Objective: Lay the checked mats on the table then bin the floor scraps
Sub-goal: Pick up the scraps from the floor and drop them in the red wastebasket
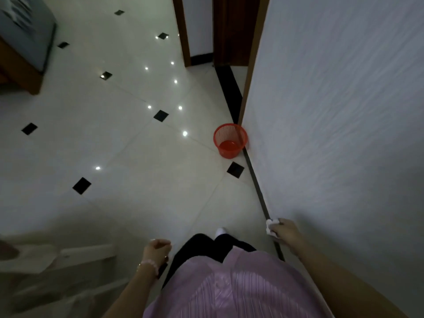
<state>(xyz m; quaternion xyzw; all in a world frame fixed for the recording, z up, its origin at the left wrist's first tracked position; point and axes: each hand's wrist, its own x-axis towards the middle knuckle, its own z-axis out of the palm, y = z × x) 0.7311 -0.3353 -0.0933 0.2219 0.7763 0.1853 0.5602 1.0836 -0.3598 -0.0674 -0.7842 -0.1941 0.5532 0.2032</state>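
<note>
A red mesh bin stands on the tiled floor against the corner of the white wall, some way ahead of me. My right hand grips a crumpled white scrap close to the wall's skirting. My left hand hangs by my hip with fingers curled and nothing visible in it. No checked mats or table top show clearly in this view.
The white wall runs along my right. A doorway with a dark wooden frame lies beyond the bin. A wooden bed sits far left. Pale blurred furniture is at the lower left.
</note>
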